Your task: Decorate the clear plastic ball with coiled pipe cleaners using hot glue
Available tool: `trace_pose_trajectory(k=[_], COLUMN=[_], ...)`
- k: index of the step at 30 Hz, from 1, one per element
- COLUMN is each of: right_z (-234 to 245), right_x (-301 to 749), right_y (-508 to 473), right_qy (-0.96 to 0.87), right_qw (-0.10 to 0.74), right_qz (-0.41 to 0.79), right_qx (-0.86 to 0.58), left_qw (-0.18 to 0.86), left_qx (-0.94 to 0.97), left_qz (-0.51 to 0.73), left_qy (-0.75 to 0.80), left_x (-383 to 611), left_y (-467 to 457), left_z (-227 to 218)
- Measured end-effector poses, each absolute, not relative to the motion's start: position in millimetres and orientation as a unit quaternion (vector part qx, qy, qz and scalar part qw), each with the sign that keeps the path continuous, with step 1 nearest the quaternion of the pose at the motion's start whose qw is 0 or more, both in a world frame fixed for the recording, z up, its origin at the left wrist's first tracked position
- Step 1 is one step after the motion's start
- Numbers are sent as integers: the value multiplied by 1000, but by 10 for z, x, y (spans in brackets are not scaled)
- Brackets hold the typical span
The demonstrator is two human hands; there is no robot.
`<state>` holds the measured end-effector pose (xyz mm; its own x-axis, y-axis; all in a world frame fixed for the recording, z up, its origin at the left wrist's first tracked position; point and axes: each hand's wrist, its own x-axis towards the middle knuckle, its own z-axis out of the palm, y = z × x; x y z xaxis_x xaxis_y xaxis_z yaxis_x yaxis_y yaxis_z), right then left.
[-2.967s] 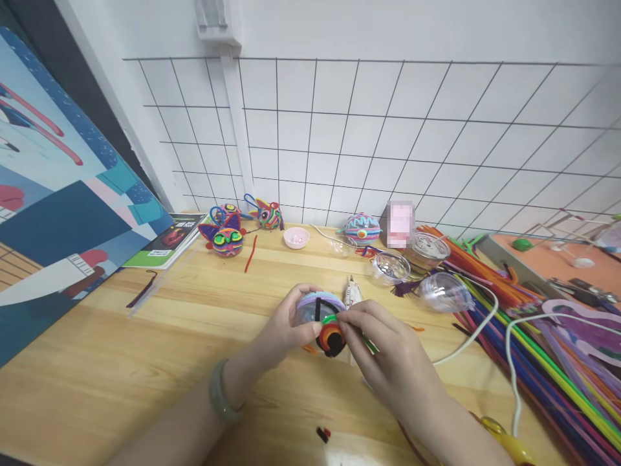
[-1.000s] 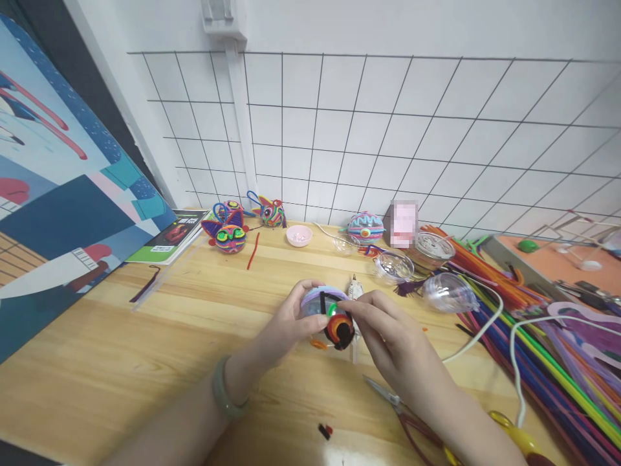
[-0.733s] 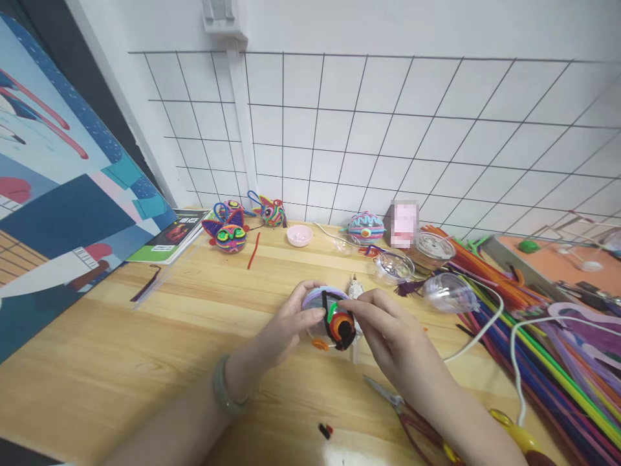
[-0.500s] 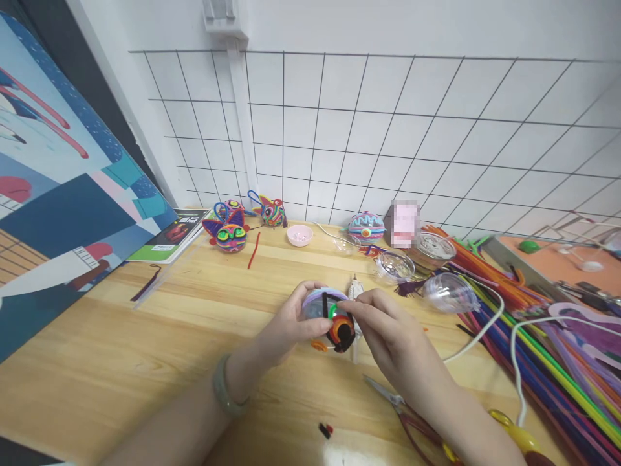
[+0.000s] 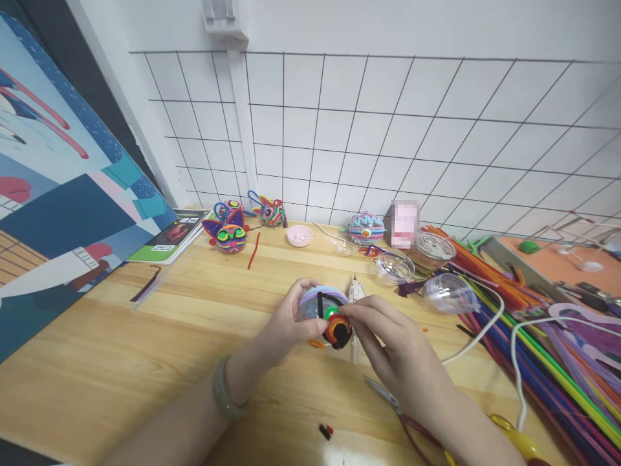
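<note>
My left hand (image 5: pixel 286 327) is closed around a clear plastic ball (image 5: pixel 310 309) trimmed with pipe cleaners, its thumb across the front. Lilac and blue strips curve over the ball's top. On its right side sits a coiled round of orange, red and black (image 5: pixel 340 331), with a bit of green above it. A black pipe cleaner (image 5: pixel 320 303) runs down the ball and bends over toward my right hand (image 5: pixel 398 336), whose thumb and forefinger pinch its end at the ball's right edge. Behind the fingers lies a white glue gun (image 5: pixel 356 289), partly hidden.
Scissors (image 5: pixel 385 391) lie under my right forearm, near small black and red scraps (image 5: pixel 325 431). Decorated balls (image 5: pixel 231 238), a pink bowl (image 5: pixel 299 235) and clear shells (image 5: pixel 395 266) stand farther back. Bundled pipe cleaners (image 5: pixel 548 375) and a white cable (image 5: pixel 515 362) occupy the right.
The ball has shifted slightly left and turned a little in my left hand. My right fingers have followed it, and the black strip now curves more closely along the top.
</note>
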<state>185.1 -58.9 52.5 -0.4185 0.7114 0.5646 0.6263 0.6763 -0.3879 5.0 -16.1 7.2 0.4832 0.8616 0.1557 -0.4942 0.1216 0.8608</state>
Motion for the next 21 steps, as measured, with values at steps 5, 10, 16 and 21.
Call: trace_pose_trajectory(k=[5, 10, 16, 21], right_z=[552, 534, 499, 518], right_x=[1871, 1853, 1839, 1839], right_y=[-598, -590, -603, -627], right_qy=[-842, -838, -814, -830], right_qw=[361, 382, 395, 383], right_qz=[51, 46, 55, 37], right_qx=[-399, -387, -421, -403], left_qw=[720, 716, 698, 690], left_qx=[458, 458, 470, 463], left_qz=[482, 488, 502, 520], left_qy=[196, 198, 199, 197], left_x=[61, 65, 62, 74], left_y=[-170, -173, -170, -181], left_z=[91, 101, 70, 77])
